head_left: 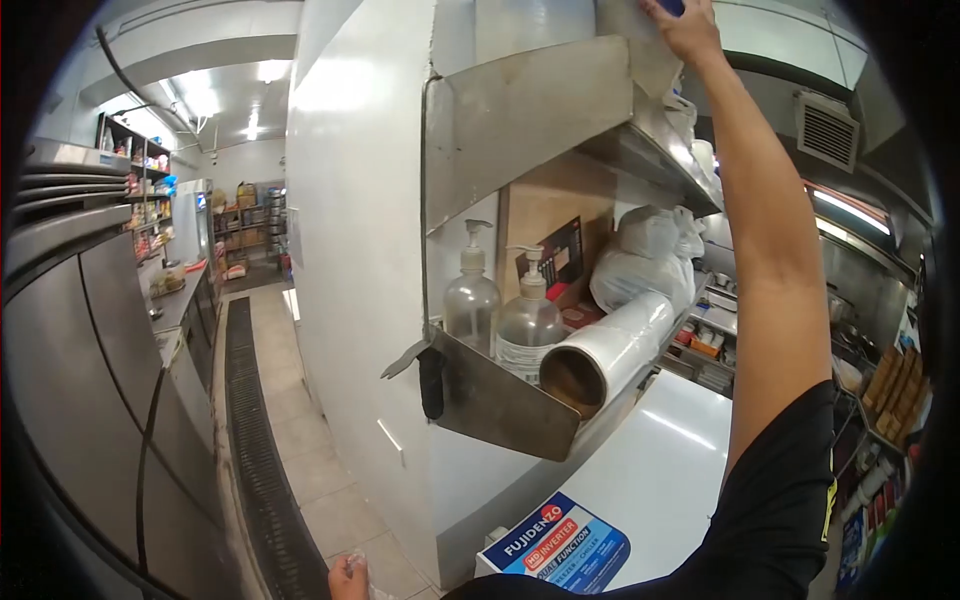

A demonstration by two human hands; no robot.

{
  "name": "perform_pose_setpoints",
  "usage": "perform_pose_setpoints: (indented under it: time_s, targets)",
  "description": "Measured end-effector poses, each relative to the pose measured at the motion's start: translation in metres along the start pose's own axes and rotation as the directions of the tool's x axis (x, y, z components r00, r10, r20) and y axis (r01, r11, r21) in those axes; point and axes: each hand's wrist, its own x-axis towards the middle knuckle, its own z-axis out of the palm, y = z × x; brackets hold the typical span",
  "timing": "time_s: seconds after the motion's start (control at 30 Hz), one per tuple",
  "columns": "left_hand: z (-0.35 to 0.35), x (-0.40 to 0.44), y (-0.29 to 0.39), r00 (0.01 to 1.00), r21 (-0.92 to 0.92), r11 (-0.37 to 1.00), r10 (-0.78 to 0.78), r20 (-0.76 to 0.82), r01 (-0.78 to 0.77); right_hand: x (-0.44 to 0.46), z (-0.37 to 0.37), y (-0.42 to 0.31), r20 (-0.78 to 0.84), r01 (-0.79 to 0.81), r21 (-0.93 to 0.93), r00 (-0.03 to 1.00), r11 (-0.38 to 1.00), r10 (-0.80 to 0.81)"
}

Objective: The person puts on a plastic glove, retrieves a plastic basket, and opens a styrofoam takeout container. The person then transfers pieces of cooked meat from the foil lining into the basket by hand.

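Note:
My right hand [688,30] is raised at the top edge, beside the upper metal shelf [540,100], with its fingers closed on a dark blue item [672,6] that is mostly cut off. My left hand [348,577] hangs low at the bottom edge, fingers curled, near some clear plastic whose shape is unclear. Between them, the lower metal shelf [500,400] holds two clear pump bottles [472,300], a large plastic film roll [620,350] and white plastic bags [640,260].
Below the shelves is a white chest freezer [670,430] with a blue label. A white wall [360,250] stands left of the shelves. Steel cabinets [80,400] and a floor grate [250,430] line the aisle. Racks [890,400] are at the right.

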Motion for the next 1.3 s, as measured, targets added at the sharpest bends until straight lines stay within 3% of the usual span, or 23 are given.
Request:
perform_pose_setpoints:
  time_s: [0.13, 0.2, 0.3, 0.37, 0.43, 0.47, 0.5, 0.57, 0.6, 0.67, 0.7, 0.73, 0.77, 0.8, 0.83, 0.87, 0.9, 0.93, 1.07, 1.13, 1.23, 1.27, 1.3]
  targets:
    - [0.007, -0.009, 0.000, 0.997, -0.006, 0.998, -0.069, 0.042, 0.069, -0.007, 0.072, 0.050, 0.005, 0.100, 0.016, 0.995, 0.995, -0.100]
    - [0.019, 0.003, -0.035, 0.988, -0.056, 0.987, 0.146, -0.058, -0.150, -0.018, 0.073, 0.050, -0.012, 0.059, 0.001, 0.998, 0.998, -0.059]
    - [0.008, 0.006, -0.020, 1.000, -0.115, 0.993, 0.022, 0.017, -0.020, -0.031, 0.066, 0.064, 0.004, 0.161, -0.026, 0.987, 0.987, -0.161]
    - [0.004, 0.013, -0.016, 0.996, -0.180, 0.980, 0.091, 0.003, -0.089, -0.023, 0.072, 0.098, -0.013, 0.294, -0.054, 0.955, 0.954, -0.295]
    - [0.004, 0.040, -0.035, 0.984, -0.094, 0.980, 0.173, -0.035, -0.175, -0.027, 0.055, 0.103, -0.210, 0.479, 0.002, 0.859, 0.878, -0.468]
    - [0.000, 0.052, -0.032, 0.981, -0.102, 0.975, 0.196, -0.013, -0.196, -0.053, 0.036, 0.062, -0.199, 0.199, 0.008, 0.961, 0.980, -0.193]
    - [-0.005, 0.059, -0.029, 0.982, -0.119, 0.976, 0.186, 0.003, -0.185, -0.052, 0.028, 0.058, -0.206, 0.204, -0.024, 0.957, 0.979, -0.205]
    - [-0.016, 0.085, -0.039, 0.979, -0.126, 0.974, 0.197, 0.044, -0.190, -0.055, 0.021, 0.064, 0.042, 0.023, 0.173, 0.999, 0.985, -0.030]
    - [-0.018, 0.102, -0.054, 0.976, -0.095, 0.973, 0.216, 0.042, -0.211, -0.045, 0.038, 0.089, 0.016, 0.305, 0.348, 0.944, 0.886, -0.331]
    - [-0.041, 0.125, -0.054, 0.958, -0.087, 0.970, 0.239, 0.159, -0.227, -0.058, 0.040, 0.087, 0.326, 0.051, 0.408, 0.925, 0.912, -0.197]
    - [-0.057, 0.140, -0.055, 0.948, -0.079, 0.965, 0.260, 0.182, -0.249, -0.055, 0.043, 0.092, 0.316, 0.048, 0.381, 0.932, 0.923, -0.178]
    - [-0.072, 0.158, -0.053, 0.917, 0.010, 0.937, 0.340, 0.206, -0.350, -0.041, 0.047, 0.099, 0.323, 0.463, 0.051, 0.831, 0.885, -0.453]
    - [-0.086, 0.167, -0.054, 0.885, 0.093, 0.897, 0.401, 0.236, -0.432, -0.029, 0.054, 0.103, 0.443, 0.773, -0.249, 0.627, 0.584, -0.641]
    - [-0.106, 0.180, -0.049, 0.904, 0.132, 0.926, 0.302, 0.304, -0.354, -0.016, 0.053, 0.098, 0.620, 0.892, -0.440, 0.383, 0.100, -0.685]
    - [-0.123, 0.198, -0.046, 0.894, 0.128, 0.918, 0.324, 0.311, -0.377, -0.016, 0.043, 0.089, 0.622, 0.883, -0.460, 0.394, 0.092, -0.677]
    - [-0.140, 0.214, -0.045, 0.909, 0.167, 0.932, 0.254, 0.330, -0.321, -0.026, 0.033, 0.085, 0.425, 0.717, -0.232, 0.683, 0.657, -0.594]
    - [-0.152, 0.228, -0.045, 0.921, 0.204, 0.944, 0.180, 0.345, -0.261, -0.036, 0.024, 0.079, 0.315, 0.298, 0.139, 0.891, 0.944, -0.328]
    - [-0.160, 0.240, -0.047, 0.923, 0.153, 0.940, 0.254, 0.289, -0.306, -0.038, 0.020, 0.083, 0.341, -0.201, 0.506, 0.940, 0.839, 0.019]
    - [-0.169, 0.253, -0.036, 0.933, 0.140, 0.929, 0.317, 0.173, -0.342, -0.026, 0.028, 0.133, 0.213, -0.146, 0.626, 0.977, 0.766, 0.013]
    - [-0.156, 0.246, -0.041, 0.951, 0.094, 0.949, 0.295, 0.090, -0.303, -0.021, 0.031, 0.141, 0.008, 0.052, 0.251, 0.998, 0.967, -0.056]
    - [-0.122, 0.229, -0.070, 0.945, 0.133, 0.938, 0.306, 0.114, -0.320, -0.031, 0.034, 0.116, -0.124, 0.037, 0.251, 0.992, 0.967, -0.006]
    - [-0.107, 0.214, -0.077, 0.937, 0.071, 0.936, 0.337, 0.096, -0.344, -0.046, 0.036, 0.082, -0.297, 0.095, 0.044, 0.952, 0.995, -0.078]
    - [-0.101, 0.196, -0.071, 0.933, 0.092, 0.936, 0.322, 0.161, -0.339, -0.041, 0.041, 0.080, -0.289, 0.097, 0.047, 0.954, 0.994, -0.079]
